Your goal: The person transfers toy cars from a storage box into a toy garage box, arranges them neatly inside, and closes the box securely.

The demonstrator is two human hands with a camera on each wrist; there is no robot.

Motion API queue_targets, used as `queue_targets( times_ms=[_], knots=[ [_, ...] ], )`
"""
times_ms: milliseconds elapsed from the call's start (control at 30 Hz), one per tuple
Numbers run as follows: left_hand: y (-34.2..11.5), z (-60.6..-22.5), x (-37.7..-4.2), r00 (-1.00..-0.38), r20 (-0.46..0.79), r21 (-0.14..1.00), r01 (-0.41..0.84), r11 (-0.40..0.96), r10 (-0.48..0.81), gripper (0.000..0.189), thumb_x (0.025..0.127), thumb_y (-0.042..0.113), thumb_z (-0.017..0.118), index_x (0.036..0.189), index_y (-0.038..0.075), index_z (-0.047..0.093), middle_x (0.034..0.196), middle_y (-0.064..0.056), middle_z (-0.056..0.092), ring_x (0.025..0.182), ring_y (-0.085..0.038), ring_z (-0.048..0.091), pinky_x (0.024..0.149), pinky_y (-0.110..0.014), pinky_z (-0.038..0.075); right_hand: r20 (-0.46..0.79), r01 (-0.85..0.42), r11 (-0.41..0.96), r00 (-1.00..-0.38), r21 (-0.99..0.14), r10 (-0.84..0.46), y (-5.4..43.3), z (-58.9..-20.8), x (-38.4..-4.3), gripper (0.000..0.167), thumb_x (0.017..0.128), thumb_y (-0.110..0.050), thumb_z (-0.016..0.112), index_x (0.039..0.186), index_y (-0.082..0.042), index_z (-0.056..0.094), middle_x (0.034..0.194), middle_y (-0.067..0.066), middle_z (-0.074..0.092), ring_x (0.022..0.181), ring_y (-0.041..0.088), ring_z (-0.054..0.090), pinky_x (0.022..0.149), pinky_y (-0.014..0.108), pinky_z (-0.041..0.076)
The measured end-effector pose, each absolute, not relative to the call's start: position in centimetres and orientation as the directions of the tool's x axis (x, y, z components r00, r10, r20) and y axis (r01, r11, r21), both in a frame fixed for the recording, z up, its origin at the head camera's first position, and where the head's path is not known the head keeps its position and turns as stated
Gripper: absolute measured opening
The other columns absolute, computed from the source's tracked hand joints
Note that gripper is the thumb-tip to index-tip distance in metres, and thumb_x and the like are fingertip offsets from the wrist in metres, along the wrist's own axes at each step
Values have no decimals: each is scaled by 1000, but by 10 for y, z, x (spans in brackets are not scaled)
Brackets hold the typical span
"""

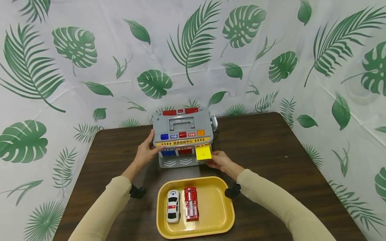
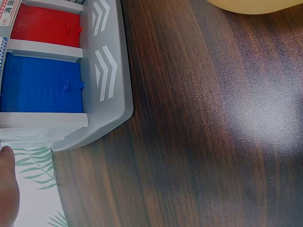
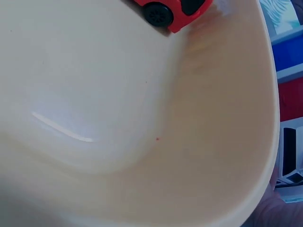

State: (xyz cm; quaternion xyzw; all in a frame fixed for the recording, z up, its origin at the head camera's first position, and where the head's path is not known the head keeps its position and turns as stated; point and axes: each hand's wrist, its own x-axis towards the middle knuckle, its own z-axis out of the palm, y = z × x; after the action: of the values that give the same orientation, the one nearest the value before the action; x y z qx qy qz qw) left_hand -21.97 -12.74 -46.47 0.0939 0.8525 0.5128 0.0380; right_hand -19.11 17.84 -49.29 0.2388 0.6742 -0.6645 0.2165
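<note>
A grey toy garage (image 1: 181,139) with a carry handle on its roof stands at the back of the table. My left hand (image 1: 145,152) holds its left front corner, thumb across the front and fingers along the side. The yellow door (image 1: 203,153) at the right is swung up; the blue door (image 2: 42,85) and red door (image 2: 46,26) are down. Beside the raised door is my right hand (image 1: 221,161), fingers bent at the right bay and partly hidden. A white toy vehicle with black windows (image 3: 299,146) shows at that bay in the right wrist view, close to the fingers.
A yellow tray (image 1: 215,207) lies in front of the garage. In its left half sit a white toy police car (image 1: 173,206) and a red toy fire truck (image 1: 191,204). Behind the dark wooden table (image 1: 259,150) hangs a leaf-patterned cloth (image 1: 117,40).
</note>
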Motion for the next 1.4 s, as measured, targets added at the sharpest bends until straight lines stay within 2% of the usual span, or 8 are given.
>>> queue_targets(
  times_ms=[133,300,500,633,833,1167,1300,1400],
  knots=[
    [-127,-465,-219,-980,28,882,117,457,197,91,85,26,69,152,13,9,153,-12,28,129,-28,45,100,-40,42,-607,606,-30,-793,-795,52,177,-493,-190,37,98,-11,49,129,8,41,95,15,58,83,24,63,91,43,51],
    [-127,-466,-220,-980,33,882,122,455,199,90,86,25,68,152,13,8,152,-13,30,128,-29,47,99,-41,42,-596,596,-30,-799,-803,76,176,-494,-190,32,98,-8,50,125,7,44,105,18,58,86,22,63,90,41,51],
    [-127,-466,-219,-979,30,884,120,452,202,91,85,27,69,152,15,8,153,-12,28,128,-28,46,100,-40,42,-521,522,-6,-850,-853,78,176,-496,-194,32,98,-10,50,126,7,48,119,21,54,89,19,59,91,38,51],
    [-127,-466,-219,-979,33,884,123,451,202,90,86,26,69,152,13,8,153,-12,27,129,-29,45,100,-41,41,-494,494,-22,-869,-869,31,176,-496,-197,37,98,-7,47,132,6,43,128,22,50,98,21,56,95,40,48],
    [-128,-465,-219,-979,40,884,127,449,198,89,86,24,68,152,12,9,153,-13,27,129,-29,45,100,-41,42,-517,519,-98,-855,-849,-45,176,-498,-197,41,102,-11,40,141,3,35,138,21,45,114,26,52,102,44,42],
    [-128,-466,-220,-979,35,887,122,445,200,90,86,25,68,152,15,8,152,-13,28,128,-29,46,100,-41,42,-490,510,-133,-857,-850,-161,186,-493,-195,48,103,-28,35,142,0,32,142,18,43,114,22,51,106,44,37],
    [-128,-467,-221,-979,39,887,126,444,202,90,86,26,69,152,14,9,153,-12,27,129,-29,45,100,-41,42,-470,500,-114,-856,-859,-216,189,-492,-194,52,100,-31,39,142,0,33,142,18,42,117,23,50,108,46,33],
    [-128,-467,-221,-979,39,887,125,445,199,90,86,25,69,152,15,9,153,-12,27,129,-28,45,99,-40,42,-462,488,-77,-859,-870,-219,189,-492,-194,56,97,-22,47,142,3,26,141,22,40,118,25,47,110,50,29]
  ],
)
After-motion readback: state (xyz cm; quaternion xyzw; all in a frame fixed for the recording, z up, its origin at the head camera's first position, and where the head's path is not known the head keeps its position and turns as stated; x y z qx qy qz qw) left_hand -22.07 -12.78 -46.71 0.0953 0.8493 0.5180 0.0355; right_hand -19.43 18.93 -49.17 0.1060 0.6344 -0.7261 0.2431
